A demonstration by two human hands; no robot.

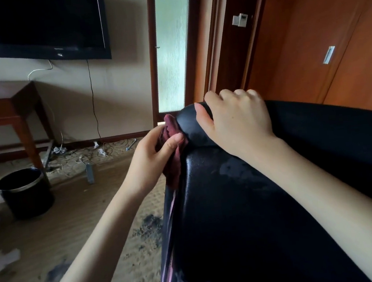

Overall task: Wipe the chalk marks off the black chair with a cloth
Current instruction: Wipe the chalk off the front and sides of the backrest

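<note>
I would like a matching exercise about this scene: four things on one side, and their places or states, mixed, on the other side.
Things:
1. cloth
2. right hand
3. bin
4. television

Places or states:
A. mounted on the wall
B. standing on the carpet near the wooden table
C. gripped by the left hand against the chair's side
D. resting on the top corner of the black chair

Pairs: 1-C, 2-D, 3-B, 4-A

Your chair (221, 206) looks like smooth, glossy black leather, with dull smudged patches and pale pink chalk marks (172, 213). Your cloth (173, 162) is soft, matt maroon fabric. The door (308, 43) is polished wood; the carpet (78, 216) is rough and matt.
</note>
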